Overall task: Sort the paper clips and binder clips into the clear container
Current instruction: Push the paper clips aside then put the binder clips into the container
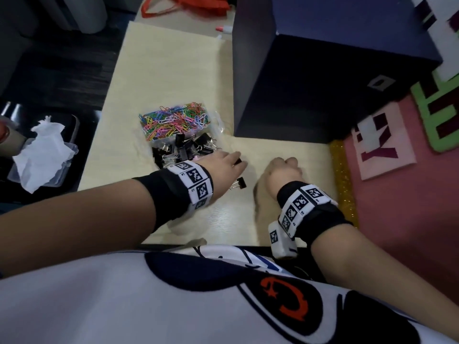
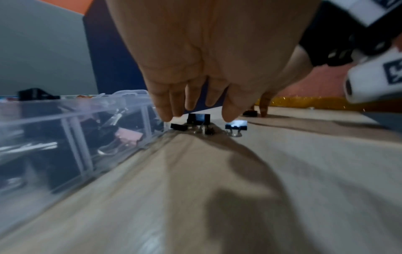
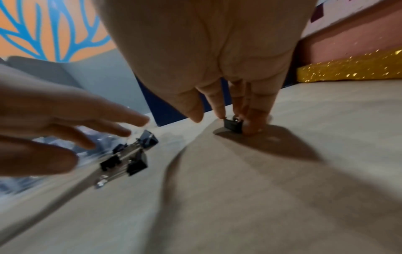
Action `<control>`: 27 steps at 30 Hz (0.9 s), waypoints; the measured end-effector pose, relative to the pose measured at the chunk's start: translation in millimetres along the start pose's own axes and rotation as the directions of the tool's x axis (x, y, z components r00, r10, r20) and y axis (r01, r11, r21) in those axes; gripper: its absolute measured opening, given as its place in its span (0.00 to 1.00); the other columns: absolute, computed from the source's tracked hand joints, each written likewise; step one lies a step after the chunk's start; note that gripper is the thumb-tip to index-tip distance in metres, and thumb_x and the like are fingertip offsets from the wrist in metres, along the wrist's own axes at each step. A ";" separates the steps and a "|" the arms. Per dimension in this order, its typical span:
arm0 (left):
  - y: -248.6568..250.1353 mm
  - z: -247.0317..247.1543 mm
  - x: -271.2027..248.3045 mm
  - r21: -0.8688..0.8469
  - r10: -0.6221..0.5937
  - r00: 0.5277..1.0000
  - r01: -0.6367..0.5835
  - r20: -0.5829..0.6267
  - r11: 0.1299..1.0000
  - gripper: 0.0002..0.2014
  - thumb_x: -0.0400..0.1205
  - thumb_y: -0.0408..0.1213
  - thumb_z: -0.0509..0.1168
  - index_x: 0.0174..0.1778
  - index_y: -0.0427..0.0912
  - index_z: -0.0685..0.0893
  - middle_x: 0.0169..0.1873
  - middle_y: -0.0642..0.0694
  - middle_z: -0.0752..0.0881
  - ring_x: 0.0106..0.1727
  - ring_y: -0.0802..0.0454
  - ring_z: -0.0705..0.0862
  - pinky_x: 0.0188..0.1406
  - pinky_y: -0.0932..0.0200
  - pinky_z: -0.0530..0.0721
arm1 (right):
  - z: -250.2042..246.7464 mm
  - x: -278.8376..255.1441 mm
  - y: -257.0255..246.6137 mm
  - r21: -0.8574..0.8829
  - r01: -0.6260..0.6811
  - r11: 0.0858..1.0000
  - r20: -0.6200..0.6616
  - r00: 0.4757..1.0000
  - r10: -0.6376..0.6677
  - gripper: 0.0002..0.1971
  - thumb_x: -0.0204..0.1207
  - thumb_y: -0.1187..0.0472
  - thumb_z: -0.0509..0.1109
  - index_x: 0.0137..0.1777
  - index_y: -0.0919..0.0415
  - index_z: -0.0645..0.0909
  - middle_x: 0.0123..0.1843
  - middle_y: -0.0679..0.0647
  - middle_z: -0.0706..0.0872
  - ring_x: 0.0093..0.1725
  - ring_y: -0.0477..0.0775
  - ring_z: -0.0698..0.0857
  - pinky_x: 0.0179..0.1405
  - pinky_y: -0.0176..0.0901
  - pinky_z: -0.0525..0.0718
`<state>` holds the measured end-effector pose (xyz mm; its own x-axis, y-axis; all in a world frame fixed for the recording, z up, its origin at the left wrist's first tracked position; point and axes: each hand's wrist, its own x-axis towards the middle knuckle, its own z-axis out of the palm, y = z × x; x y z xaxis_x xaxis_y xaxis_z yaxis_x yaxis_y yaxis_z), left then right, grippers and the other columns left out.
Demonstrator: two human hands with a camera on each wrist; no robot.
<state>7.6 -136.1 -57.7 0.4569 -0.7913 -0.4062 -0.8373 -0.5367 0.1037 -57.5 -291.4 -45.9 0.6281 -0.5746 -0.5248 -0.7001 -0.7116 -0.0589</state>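
The left hand [image 2: 208, 56] hangs palm-down over the pale tabletop [image 2: 250, 197], fingers pointing down, their tips [image 2: 165, 115] just above a small cluster of black binder clips [image 2: 195, 122] lying directly below. One more binder clip [image 2: 236, 126] lies just right of the thumb tip. To the hand's left stands the clear container [image 2: 71, 137], its wall close to the fingertips, dark clips blurred inside. Beyond the thumb, a fingertip of the right hand [image 2: 264, 106] touches the table beside another dark clip [image 2: 250, 113].

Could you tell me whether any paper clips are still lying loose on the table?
No, only black binder clips lie loose; paper clips fill the clear container.
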 end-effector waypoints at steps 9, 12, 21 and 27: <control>-7.3 17.7 -24.0 -0.067 -0.094 0.991 0.088 -0.092 0.994 0.21 0.74 0.30 0.65 0.64 0.39 0.73 0.63 0.39 0.71 0.60 0.38 0.76 0.60 0.44 0.81 | 16.0 -8.8 -14.3 -0.112 0.508 0.854 0.042 0.861 -0.506 0.29 0.70 0.47 0.74 0.71 0.44 0.69 0.67 0.53 0.66 0.65 0.59 0.67 0.63 0.52 0.75; -11.0 22.0 -35.2 -0.122 -0.167 0.981 0.154 -0.104 0.981 0.15 0.77 0.29 0.62 0.59 0.39 0.73 0.60 0.40 0.70 0.52 0.39 0.79 0.49 0.48 0.83 | 22.2 -9.0 -18.0 -0.092 0.565 0.820 -0.023 0.822 -0.569 0.14 0.77 0.55 0.67 0.62 0.52 0.76 0.62 0.54 0.70 0.62 0.59 0.70 0.58 0.47 0.75; -17.8 25.3 -47.7 -0.200 -0.212 0.959 0.174 -0.188 0.964 0.13 0.82 0.29 0.59 0.62 0.41 0.75 0.57 0.41 0.74 0.45 0.40 0.81 0.40 0.50 0.80 | 14.8 -2.1 -25.4 -0.118 0.562 0.819 0.009 0.825 -0.565 0.06 0.74 0.62 0.66 0.48 0.54 0.72 0.49 0.53 0.76 0.54 0.59 0.78 0.47 0.44 0.74; -24.2 26.7 -59.5 -0.070 -0.159 0.979 0.151 -0.127 0.986 0.16 0.81 0.45 0.60 0.64 0.45 0.76 0.56 0.44 0.78 0.56 0.42 0.79 0.51 0.50 0.80 | -5.8 -12.2 -44.3 0.076 0.571 0.817 -0.221 0.809 -0.545 0.03 0.75 0.58 0.69 0.46 0.56 0.78 0.48 0.52 0.81 0.47 0.54 0.81 0.48 0.43 0.79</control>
<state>-7.3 -68.2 -60.2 0.6185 -0.7267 -0.2990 -0.7357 -0.6692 0.1045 -32.2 -255.2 -31.9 0.9645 -0.1668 -0.2045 -0.2395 -0.8790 -0.4124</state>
